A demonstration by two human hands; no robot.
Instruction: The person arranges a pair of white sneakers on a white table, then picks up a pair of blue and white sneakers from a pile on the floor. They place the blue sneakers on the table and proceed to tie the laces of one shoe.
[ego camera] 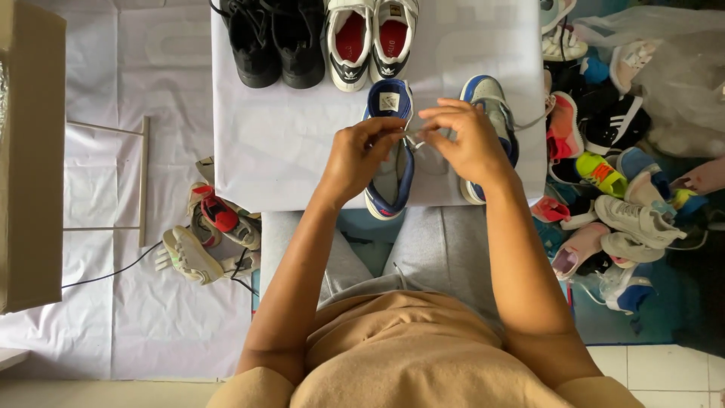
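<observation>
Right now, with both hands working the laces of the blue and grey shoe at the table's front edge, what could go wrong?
1. The blue and grey shoe overhangs the white table edge; a tug by the left hand or right hand might tip it onto the lap.
2. Its mate sits close beside the right wrist and could be nudged toward the shoe pile.

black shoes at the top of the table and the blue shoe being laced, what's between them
In the head view, only bare white table lies between the black shoes and the blue shoe; the white pair sits beside the black one.
</observation>
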